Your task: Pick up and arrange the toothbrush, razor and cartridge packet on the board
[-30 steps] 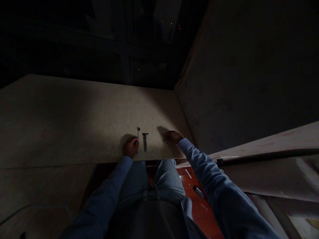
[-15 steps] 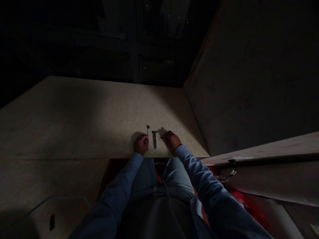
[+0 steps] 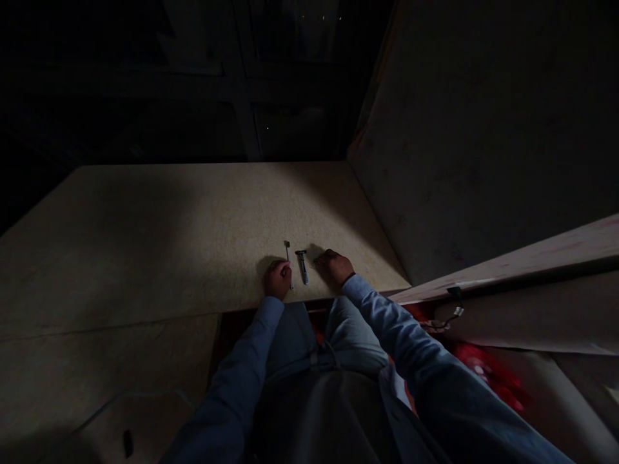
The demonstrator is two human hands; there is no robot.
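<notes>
A safety razor lies on the pale tabletop between my hands, head at the far end. Just left of it is a slim white toothbrush, with its dark-tipped head pointing away from me. My left hand is closed, with thumb and fingers against the toothbrush handle. On the razor's right side, my right hand rests low over the table, fingers pinched together. Something small shows at those fingertips, too dark and tiny to name.
The light tabletop stretches left and away from me, meeting a dark window. A wall panel bounds it on the right. Lower left are a cable and a small black object. Red material lies at lower right.
My view has tilted and turned slightly, shifting the table's edges in the picture. Both hands stay by the toothbrush and razor, and the right fingers remain pinched.
</notes>
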